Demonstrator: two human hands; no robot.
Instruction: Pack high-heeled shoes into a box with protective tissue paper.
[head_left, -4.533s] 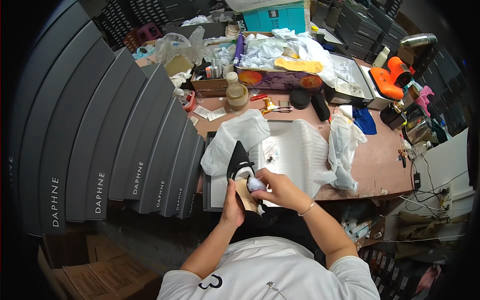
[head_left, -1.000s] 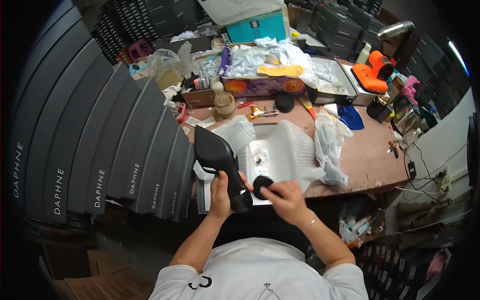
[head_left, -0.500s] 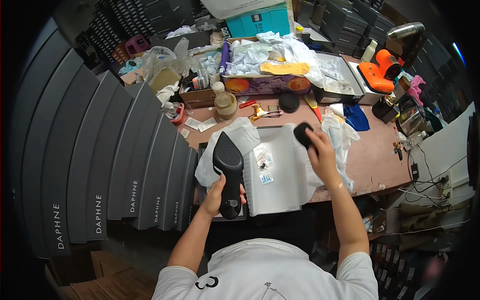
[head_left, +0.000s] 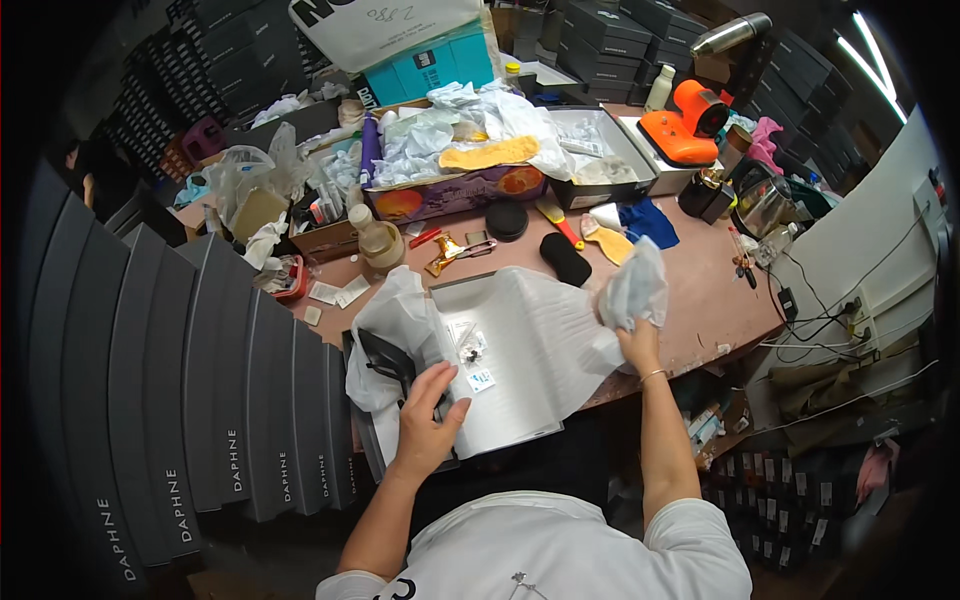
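A black shoe (head_left: 386,358) lies at the left side of a shoebox lined with white packing sheet (head_left: 535,345), partly covered by white tissue paper (head_left: 400,300). My left hand (head_left: 430,420) is over the box just beside the shoe, fingers spread and holding nothing. Out to the right, my right hand (head_left: 640,345) grips a crumpled wad of white paper (head_left: 638,288) above the table. A black oval pad (head_left: 565,260) rests on the table behind the sheet. Small sachets (head_left: 481,380) lie on the sheet near my left fingertips.
Tall stacks of grey shoeboxes (head_left: 210,370) stand close on my left. Along the back are a carton heaped with crumpled paper (head_left: 460,190), a round black tin (head_left: 506,220), a yellow-and-red brush (head_left: 560,222), a blue cloth (head_left: 650,223) and an orange device (head_left: 680,135).
My left hand has let go of the shoe, now lying in the box. The black pad has left my right hand for the table, and that hand has taken up crumpled paper. The view has shifted.
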